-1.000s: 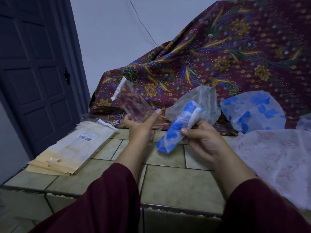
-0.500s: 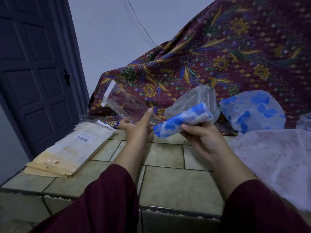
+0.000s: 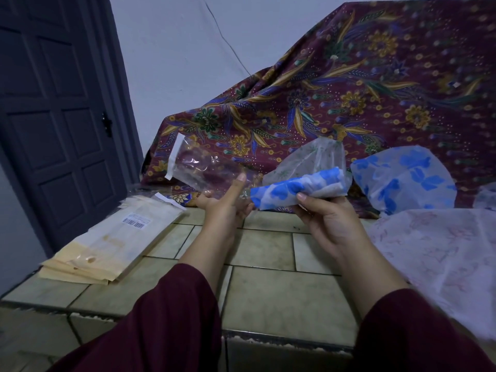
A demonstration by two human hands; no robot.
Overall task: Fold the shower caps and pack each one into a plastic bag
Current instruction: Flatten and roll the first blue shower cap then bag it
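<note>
My right hand (image 3: 326,221) grips a rolled shower cap (image 3: 291,189), white with blue flowers, lying nearly level with its left end pointing at the bag. My left hand (image 3: 224,208) holds a clear plastic bag (image 3: 204,167) by its near end; the bag slants up to the left, its white adhesive strip at the far end. The cap's tip sits just at the bag's near end, by my left thumb. Another blue-flowered cap (image 3: 402,181) and a green-patterned cap (image 3: 311,159) lie behind against the cloth.
A stack of flat plastic bags (image 3: 107,242) with a barcode label lies at the left on the tiled counter (image 3: 268,285). A pink-patterned cap (image 3: 440,253) spreads at the right. A maroon batik cloth (image 3: 349,103) drapes the back; a dark door (image 3: 53,116) stands at left.
My right hand has swung the rolled cap from pointing down-left to nearly level, its tip now at the bag. My left hand has tipped the bag flatter, leaning further left.
</note>
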